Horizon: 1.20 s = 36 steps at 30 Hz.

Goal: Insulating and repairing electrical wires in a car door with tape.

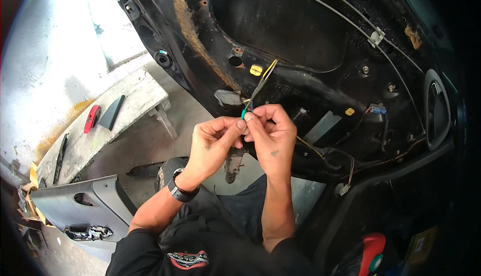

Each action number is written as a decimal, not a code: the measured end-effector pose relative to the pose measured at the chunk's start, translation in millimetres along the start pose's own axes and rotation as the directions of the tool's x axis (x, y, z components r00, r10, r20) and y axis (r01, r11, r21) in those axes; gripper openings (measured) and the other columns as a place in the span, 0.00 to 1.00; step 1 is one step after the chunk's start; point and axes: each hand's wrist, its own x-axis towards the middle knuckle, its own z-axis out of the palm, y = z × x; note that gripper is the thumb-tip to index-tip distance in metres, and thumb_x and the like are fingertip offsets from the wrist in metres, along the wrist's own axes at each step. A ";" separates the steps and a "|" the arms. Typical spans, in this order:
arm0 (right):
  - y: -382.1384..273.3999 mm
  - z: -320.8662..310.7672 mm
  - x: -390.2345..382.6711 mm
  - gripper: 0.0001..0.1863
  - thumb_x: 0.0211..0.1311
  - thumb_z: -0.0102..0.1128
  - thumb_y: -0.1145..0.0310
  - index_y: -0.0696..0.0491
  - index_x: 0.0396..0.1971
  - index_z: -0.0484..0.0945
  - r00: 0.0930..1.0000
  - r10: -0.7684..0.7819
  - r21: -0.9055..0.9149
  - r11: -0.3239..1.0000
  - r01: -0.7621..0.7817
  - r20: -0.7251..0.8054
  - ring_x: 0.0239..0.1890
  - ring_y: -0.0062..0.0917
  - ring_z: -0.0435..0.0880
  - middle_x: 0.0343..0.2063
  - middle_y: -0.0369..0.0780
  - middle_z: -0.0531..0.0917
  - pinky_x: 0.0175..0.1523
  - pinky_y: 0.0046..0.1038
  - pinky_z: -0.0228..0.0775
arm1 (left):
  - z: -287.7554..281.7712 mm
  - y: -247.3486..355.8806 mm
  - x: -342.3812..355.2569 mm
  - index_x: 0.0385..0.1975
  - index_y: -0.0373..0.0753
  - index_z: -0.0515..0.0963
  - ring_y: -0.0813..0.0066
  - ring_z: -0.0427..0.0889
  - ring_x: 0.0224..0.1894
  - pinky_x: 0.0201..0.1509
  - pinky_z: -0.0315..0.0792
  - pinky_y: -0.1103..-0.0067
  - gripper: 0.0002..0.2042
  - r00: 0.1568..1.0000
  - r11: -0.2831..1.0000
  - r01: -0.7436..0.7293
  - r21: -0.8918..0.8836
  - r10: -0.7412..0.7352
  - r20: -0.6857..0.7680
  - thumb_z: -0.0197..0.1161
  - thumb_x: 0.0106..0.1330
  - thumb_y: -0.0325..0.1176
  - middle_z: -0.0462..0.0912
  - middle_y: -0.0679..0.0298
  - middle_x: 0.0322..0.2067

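Both my hands are closed in a pinch on a thin bundle of wires [259, 85]. The bundle comes out of a black car door stripped of its trim [310, 83]. A small bright green piece [244, 113] sits on the wires at my fingertips; I cannot tell whether it is tape or a sleeve. My left hand [216, 138], with a black watch on the wrist, grips just below the green piece. Against it, the thumb and forefinger of my right hand [273, 138] press from the right. My fingers hide the wire ends.
At left a worn bench [133, 93] carries a red-handled tool [91, 118] and a dark triangular trim piece [112, 112]. A grey door panel [82, 201] leans below it. On the door, a loose connector [344, 189] hangs low, and a handle [437, 108] sits at right.
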 end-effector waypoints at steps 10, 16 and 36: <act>4.6 -6.3 -8.4 0.02 0.62 0.59 0.82 0.62 0.34 0.76 0.986 -0.156 -0.148 0.978 0.147 -0.051 0.29 0.16 0.81 0.33 0.37 0.74 0.31 0.17 0.73 | -6.3 -0.8 7.3 0.46 0.31 0.79 0.76 0.82 0.32 0.40 0.77 0.82 0.12 0.909 0.728 0.412 -0.547 -0.284 0.306 0.56 0.72 0.33 0.85 0.62 0.36; -12.4 -15.7 -20.2 0.02 0.64 0.56 0.82 0.63 0.33 0.78 0.985 -0.165 -0.124 0.980 0.157 -0.052 0.23 0.12 0.77 0.31 0.35 0.77 0.28 0.14 0.70 | -6.6 -1.7 9.2 0.49 0.33 0.78 0.79 0.84 0.38 0.46 0.77 0.82 0.12 0.826 0.625 0.549 -0.555 -0.307 0.472 0.57 0.71 0.31 0.85 0.64 0.37; -15.0 -6.1 0.4 0.08 0.62 0.63 0.74 0.62 0.28 0.78 0.998 -0.046 -0.283 0.957 0.058 0.050 0.22 0.13 0.75 0.23 0.36 0.77 0.26 0.18 0.66 | 9.9 -21.7 -3.7 0.36 0.32 0.81 0.79 0.82 0.33 0.40 0.75 0.83 0.06 0.774 0.704 -0.576 0.416 0.633 0.001 0.65 0.61 0.19 0.84 0.61 0.35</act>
